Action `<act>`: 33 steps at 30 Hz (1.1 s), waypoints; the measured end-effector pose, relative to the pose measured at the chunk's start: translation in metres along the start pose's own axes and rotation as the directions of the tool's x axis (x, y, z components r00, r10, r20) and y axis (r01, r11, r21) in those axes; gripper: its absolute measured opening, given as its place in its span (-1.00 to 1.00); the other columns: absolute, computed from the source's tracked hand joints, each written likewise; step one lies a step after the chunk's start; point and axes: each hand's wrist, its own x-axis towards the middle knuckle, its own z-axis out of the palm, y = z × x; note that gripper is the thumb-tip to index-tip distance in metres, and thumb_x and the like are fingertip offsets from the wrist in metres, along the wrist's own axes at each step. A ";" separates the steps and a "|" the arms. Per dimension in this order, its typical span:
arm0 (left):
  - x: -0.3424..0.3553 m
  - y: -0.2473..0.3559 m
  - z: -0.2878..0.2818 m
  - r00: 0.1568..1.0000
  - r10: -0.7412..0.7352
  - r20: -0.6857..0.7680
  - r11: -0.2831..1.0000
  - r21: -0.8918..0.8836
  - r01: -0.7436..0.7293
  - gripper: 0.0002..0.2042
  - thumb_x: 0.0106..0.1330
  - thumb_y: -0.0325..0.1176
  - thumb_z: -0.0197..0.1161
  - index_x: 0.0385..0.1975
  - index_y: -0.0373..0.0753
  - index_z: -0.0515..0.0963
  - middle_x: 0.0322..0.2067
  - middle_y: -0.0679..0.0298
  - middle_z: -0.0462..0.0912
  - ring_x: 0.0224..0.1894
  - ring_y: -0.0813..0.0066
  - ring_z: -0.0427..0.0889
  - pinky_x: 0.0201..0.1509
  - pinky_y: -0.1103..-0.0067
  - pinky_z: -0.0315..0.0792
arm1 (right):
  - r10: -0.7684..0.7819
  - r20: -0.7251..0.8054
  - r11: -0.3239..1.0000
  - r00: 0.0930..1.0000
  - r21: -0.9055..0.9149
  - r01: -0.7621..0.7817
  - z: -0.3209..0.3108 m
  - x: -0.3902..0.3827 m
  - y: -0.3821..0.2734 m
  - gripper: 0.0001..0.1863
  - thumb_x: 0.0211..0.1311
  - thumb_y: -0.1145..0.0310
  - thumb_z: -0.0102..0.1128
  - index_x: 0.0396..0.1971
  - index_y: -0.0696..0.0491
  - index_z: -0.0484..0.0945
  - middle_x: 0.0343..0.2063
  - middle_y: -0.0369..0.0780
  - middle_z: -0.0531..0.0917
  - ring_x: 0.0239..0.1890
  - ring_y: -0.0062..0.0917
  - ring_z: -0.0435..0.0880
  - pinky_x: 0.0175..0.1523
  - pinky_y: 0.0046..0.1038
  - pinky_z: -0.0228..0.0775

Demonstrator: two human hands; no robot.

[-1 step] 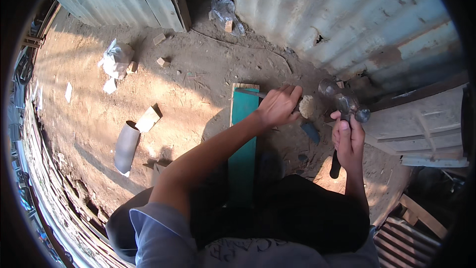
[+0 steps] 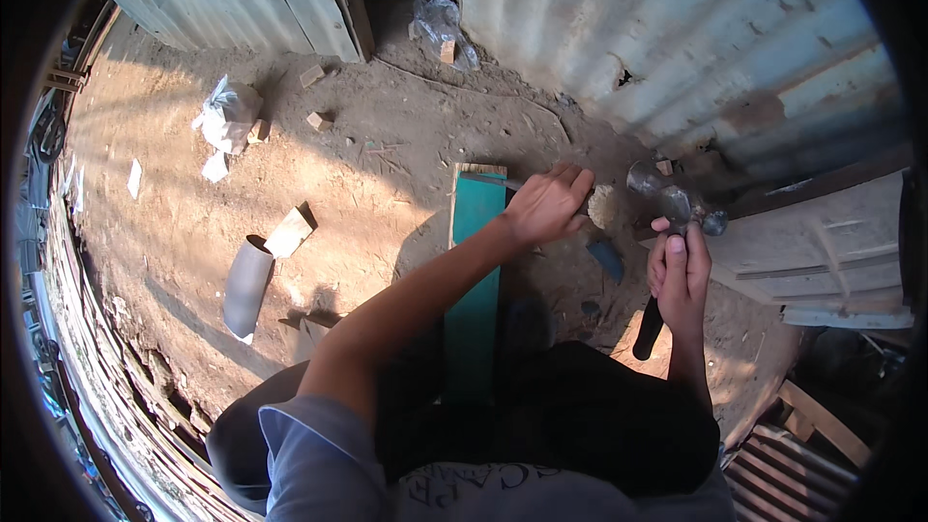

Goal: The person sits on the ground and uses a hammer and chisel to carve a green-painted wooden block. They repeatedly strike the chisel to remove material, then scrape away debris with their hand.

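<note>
My left hand (image 2: 549, 205) is closed around a chisel (image 2: 603, 207), whose frayed, pale handle end sticks out to the right of the fist. The chisel's metal blade lies nearly flat across the far end of a green-painted wooden board (image 2: 474, 300). That board runs away from me between my legs, with bare wood along its far edge. To the right, my right hand (image 2: 681, 271) grips a hammer (image 2: 674, 201) by its black handle. The hammer's rounded metal head is a short way right of the chisel handle, apart from it.
Dirt ground surrounds me. A blue-grey piece (image 2: 605, 259) lies below the chisel handle. Leftward are a curved grey tube (image 2: 248, 285), a wood block (image 2: 289, 232) and a white plastic bag (image 2: 228, 116). Corrugated metal sheets (image 2: 667, 29) stand ahead; a pale panel (image 2: 822, 242) leans at right.
The hammer has tilted and shifted very slightly, its handle end moving a little left and down. My left hand, the chisel and the board stay nearly in place.
</note>
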 end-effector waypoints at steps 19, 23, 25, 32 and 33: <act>0.022 -0.011 0.010 0.996 -0.060 0.058 0.997 -0.039 0.063 -0.69 -0.08 -0.31 0.21 -0.31 -0.26 0.46 -0.49 0.06 0.61 -0.37 0.04 0.64 -0.31 0.23 0.50 | 0.029 -0.168 0.999 0.985 -0.034 -0.035 -0.010 0.003 0.032 -0.70 0.49 0.19 -0.21 -0.19 0.13 0.39 -0.73 -0.41 0.24 -0.77 -0.80 0.16 -0.71 -0.67 -0.01; 0.023 -0.013 0.013 0.994 -0.083 0.077 0.997 0.012 0.082 -0.71 -0.08 -0.28 0.21 -0.34 -0.26 0.46 -0.49 0.05 0.62 -0.38 0.03 0.64 -0.32 0.23 0.50 | 0.014 -0.320 0.986 0.947 0.165 0.041 -0.003 0.010 0.026 -0.71 0.50 0.13 -0.24 -0.20 0.04 0.34 -0.74 -0.41 0.22 -0.77 -0.79 0.16 -0.69 -0.67 -0.03; 0.022 -0.015 0.017 0.993 -0.085 0.082 0.996 0.013 0.084 -0.71 -0.07 -0.28 0.21 -0.35 -0.26 0.46 -0.50 0.05 0.62 -0.39 0.02 0.64 -0.32 0.22 0.50 | 0.127 -0.198 0.992 0.972 0.045 -0.120 0.004 0.014 0.035 -0.70 0.51 0.09 -0.26 -0.22 0.02 0.31 -0.73 -0.41 0.19 -0.79 -0.81 0.13 -0.71 -0.70 -0.05; 0.020 -0.017 0.020 0.992 -0.078 0.099 0.997 0.022 0.077 -0.71 -0.06 -0.26 0.22 -0.32 -0.22 0.47 -0.55 0.05 0.62 -0.42 0.01 0.65 -0.30 0.22 0.50 | 0.062 -0.332 0.991 0.941 0.134 -0.018 -0.005 0.016 0.020 -0.69 0.50 0.06 -0.24 -0.24 0.01 0.29 -0.72 -0.41 0.19 -0.79 -0.79 0.12 -0.71 -0.67 -0.08; 0.020 -0.019 0.020 0.989 -0.094 0.117 0.995 0.045 0.089 -0.70 -0.06 -0.26 0.23 -0.30 -0.21 0.47 -0.54 0.05 0.63 -0.41 0.01 0.65 -0.29 0.22 0.51 | 0.027 -0.389 0.982 0.921 0.181 0.047 -0.005 0.018 0.016 -0.69 0.49 0.07 -0.24 -0.24 0.02 0.29 -0.73 -0.41 0.20 -0.78 -0.78 0.14 -0.70 -0.66 -0.07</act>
